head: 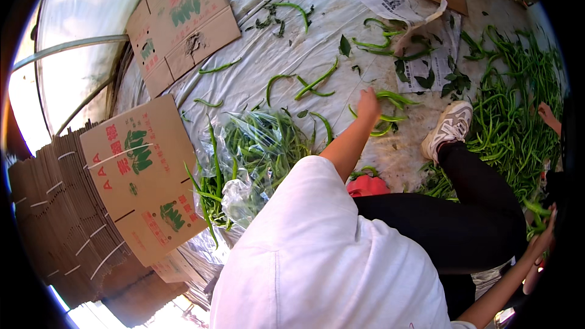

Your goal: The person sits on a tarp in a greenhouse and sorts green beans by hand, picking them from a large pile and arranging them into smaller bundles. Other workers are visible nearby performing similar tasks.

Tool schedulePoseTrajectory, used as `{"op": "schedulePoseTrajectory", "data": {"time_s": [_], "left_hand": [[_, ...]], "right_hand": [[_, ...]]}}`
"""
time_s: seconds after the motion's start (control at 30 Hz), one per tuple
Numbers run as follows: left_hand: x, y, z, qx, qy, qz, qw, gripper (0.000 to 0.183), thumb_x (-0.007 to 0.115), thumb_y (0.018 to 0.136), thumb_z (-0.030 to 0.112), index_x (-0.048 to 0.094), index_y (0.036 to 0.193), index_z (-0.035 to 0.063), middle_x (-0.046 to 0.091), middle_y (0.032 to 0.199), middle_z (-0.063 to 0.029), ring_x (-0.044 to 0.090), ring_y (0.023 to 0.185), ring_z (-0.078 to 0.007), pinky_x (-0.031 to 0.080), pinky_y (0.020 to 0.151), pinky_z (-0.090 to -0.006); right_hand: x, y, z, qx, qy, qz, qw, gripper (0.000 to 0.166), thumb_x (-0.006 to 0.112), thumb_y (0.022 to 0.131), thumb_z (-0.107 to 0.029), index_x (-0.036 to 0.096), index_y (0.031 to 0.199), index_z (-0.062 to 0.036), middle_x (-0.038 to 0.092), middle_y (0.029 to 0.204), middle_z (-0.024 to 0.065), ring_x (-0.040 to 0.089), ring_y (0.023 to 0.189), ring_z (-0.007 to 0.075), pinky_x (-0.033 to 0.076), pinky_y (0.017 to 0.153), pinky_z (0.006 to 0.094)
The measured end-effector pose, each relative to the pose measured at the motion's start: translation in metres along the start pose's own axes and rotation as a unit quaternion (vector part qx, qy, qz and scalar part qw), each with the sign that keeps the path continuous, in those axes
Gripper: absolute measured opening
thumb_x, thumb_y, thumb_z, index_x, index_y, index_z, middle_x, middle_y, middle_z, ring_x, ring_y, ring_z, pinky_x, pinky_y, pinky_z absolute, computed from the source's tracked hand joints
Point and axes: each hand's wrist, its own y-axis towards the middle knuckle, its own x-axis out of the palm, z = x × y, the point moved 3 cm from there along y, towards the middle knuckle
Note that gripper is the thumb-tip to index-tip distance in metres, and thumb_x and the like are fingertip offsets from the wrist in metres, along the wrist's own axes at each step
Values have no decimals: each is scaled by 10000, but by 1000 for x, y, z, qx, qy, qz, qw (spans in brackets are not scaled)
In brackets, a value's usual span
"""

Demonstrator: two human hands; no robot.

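Observation:
My left hand [369,104] reaches down over the sheet, against several long green chili peppers [394,98]; its fingers are partly hidden, so a grip is unclear. At the right rim, my right hand [543,236] holds a few green peppers [535,209]. A large heap of green peppers [498,119] spreads beyond my shoe [450,127]. Nearer the left, a clear plastic bag [269,146] is full of peppers, with loose ones lying beside and over it. Part of a red stool-like object [368,185] shows beside my leg.
Loose peppers [317,80] and leaves [345,45] lie on the pale plastic sheet [256,50]. Printed cardboard [183,18] and stacked flattened cartons [59,210] line the left side. Printed paper [425,61] lies near the heap. Another person's hand [548,116] is at the right edge.

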Motion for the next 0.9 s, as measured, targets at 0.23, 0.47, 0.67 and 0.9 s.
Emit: {"op": "schedulePoseTrajectory", "data": {"time_s": [0.23, 0.47, 0.67, 0.9], "left_hand": [[-22, 13, 64, 218, -316, 81, 920, 424, 703, 698, 77, 506, 1069, 26, 534, 1006, -168, 532, 910, -367, 454, 811, -412], [-101, 33, -81, -128, 216, 299, 921, 372, 556, 788, 88, 454, 1141, 27, 455, 1194, -196, 475, 1088, -419, 427, 883, -468], [-87, 21, -134, 61, 18, 18, 998, 352, 571, 797, 52, 496, 1141, 54, 524, 1147, -209, 551, 1006, -390, 498, 792, -418], [-153, 16, -38, 190, -221, 196, 936, 529, 670, 760, 113, 454, 1235, 31, 531, 1150, -202, 546, 1024, -354, 452, 870, -409]], "right_hand": [[-64, -53, 15, 43, -76, 92, 992, 359, 494, 937, -114, 497, 1281, -9, 568, 1197, 85, 531, 1072, 154, 403, 928, 283], [-172, -33, 47, 36, -84, 77, 993, 330, 568, 914, -181, 562, 1199, -13, 588, 1132, 55, 534, 1020, 119, 405, 832, 252], [-88, -23, 72, 58, -52, 34, 996, 331, 574, 903, -170, 568, 1194, -11, 586, 1133, 59, 544, 1013, 131, 403, 836, 264], [-118, -43, 21, -62, -145, 86, 984, 430, 599, 873, -201, 512, 1229, 25, 530, 1249, 118, 529, 1112, 195, 419, 941, 307]]}}
